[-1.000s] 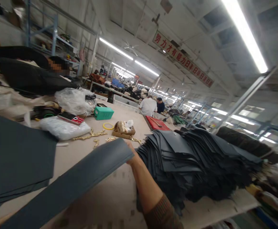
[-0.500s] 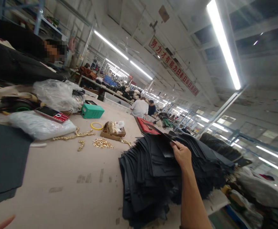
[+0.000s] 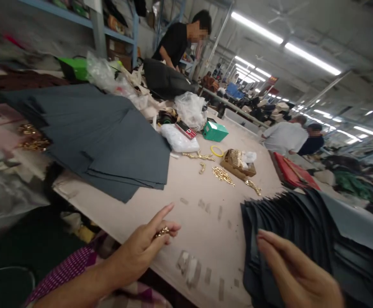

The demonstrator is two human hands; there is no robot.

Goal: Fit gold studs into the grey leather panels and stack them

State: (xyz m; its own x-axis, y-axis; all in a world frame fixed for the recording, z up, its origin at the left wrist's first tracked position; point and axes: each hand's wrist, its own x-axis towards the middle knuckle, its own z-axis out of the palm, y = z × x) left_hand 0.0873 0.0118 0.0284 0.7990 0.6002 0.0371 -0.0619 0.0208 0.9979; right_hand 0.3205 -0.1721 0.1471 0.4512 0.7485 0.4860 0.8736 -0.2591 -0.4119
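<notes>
My left hand (image 3: 144, 244) is over the near edge of the table. Its index finger points out while the other fingers curl around several small gold metal pieces (image 3: 163, 232). At the lower right, my right hand (image 3: 298, 269) hovers in front of a fanned stack of dark sheets (image 3: 292, 214). Thumb and fingertips of that hand are pressed together; anything between them is too small to make out. Further back lie a pile of loose gold pieces (image 3: 223, 176), a short gold chain (image 3: 202, 167) and a small cardboard box (image 3: 237, 167) with gold chain in it.
More dark sheets (image 3: 109, 137) lie spread at the left of the table (image 3: 173, 188). Behind are a white plastic packet (image 3: 180, 139), a red-keyed phone (image 3: 186, 129), a green box (image 3: 215, 130), a yellow ring (image 3: 217, 150) and a red folder (image 3: 295, 171). A co-worker (image 3: 176, 42) leans over dark material.
My view has swung left. My right hand has left the sheet it gripped on the stack and come nearer. My left hand, barely visible before, now shows with gold pieces.
</notes>
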